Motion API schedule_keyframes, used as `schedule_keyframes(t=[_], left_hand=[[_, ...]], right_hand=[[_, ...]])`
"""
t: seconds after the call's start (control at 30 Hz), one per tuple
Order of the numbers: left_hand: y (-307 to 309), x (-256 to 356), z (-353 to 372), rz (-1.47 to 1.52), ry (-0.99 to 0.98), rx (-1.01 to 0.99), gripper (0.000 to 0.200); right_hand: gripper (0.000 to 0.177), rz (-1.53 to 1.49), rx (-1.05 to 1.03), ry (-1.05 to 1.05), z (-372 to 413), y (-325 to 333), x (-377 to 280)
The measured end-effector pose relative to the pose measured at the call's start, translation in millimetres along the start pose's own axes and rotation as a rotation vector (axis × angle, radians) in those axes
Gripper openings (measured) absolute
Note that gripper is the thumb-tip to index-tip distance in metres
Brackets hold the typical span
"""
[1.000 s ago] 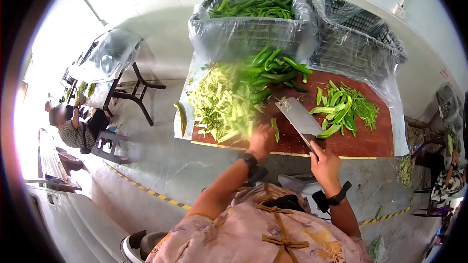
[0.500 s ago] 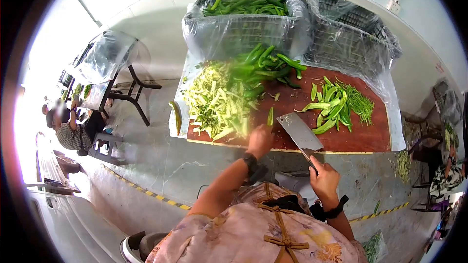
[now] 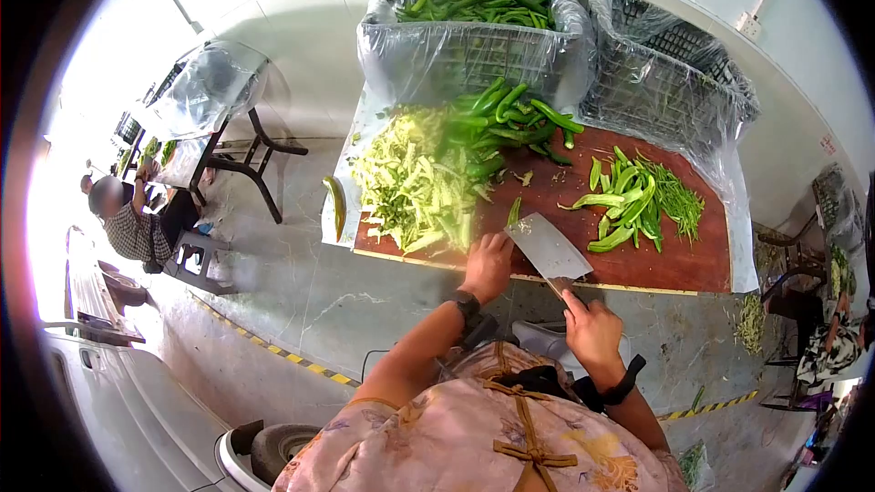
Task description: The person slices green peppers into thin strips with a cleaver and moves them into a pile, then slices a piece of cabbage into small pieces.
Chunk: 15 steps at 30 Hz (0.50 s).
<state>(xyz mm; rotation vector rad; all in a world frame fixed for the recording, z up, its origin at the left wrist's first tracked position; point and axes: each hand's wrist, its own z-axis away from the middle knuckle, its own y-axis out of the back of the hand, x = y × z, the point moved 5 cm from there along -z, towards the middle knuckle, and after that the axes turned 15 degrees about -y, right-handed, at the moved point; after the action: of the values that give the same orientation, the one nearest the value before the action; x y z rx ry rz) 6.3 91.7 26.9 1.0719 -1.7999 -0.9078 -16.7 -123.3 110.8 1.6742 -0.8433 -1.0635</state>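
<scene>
Green pepper (image 3: 336,209): lone, on the pale sheet (image 3: 351,173) beyond the left edge of the red board (image 3: 567,191).
Pale scraps (image 3: 410,184): heaped on the board's left part.
Left crate (image 3: 465,64): lined with clear plastic, holding many long peppers (image 3: 483,9).
Left hand (image 3: 489,266): at the board's front edge, fingers bunched; cannot tell whether clamped on anything.
Pepper piece (image 3: 514,211): just beyond the left hand, near the cleaver's far end.
Whole peppers (image 3: 524,135): piled behind, right of the scraps.
Cleaver (image 3: 552,249): slanted over the front edge.
Right hand (image 3: 594,333): closed around the cleaver's handle.
Split peppers (image 3: 629,205): loosely piled on the right.
Green slivers (image 3: 679,200): alongside, farther right.
</scene>
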Motion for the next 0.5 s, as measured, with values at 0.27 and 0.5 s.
schedule_keyframes(t=[0.27,0.5], left_hand=[[-11.8,-5.7,1.8,-0.057,-0.060,0.002,0.043],[-11.3,-7.1,-12.8,-0.095,-0.023,-0.157,0.026]], right_hand=[[0.039,0.036,-0.064,-0.001,-7.0,1.6,-5.6],[0.039,0.077,-0.067,-0.009,-10.9,-8.9,-6.8]])
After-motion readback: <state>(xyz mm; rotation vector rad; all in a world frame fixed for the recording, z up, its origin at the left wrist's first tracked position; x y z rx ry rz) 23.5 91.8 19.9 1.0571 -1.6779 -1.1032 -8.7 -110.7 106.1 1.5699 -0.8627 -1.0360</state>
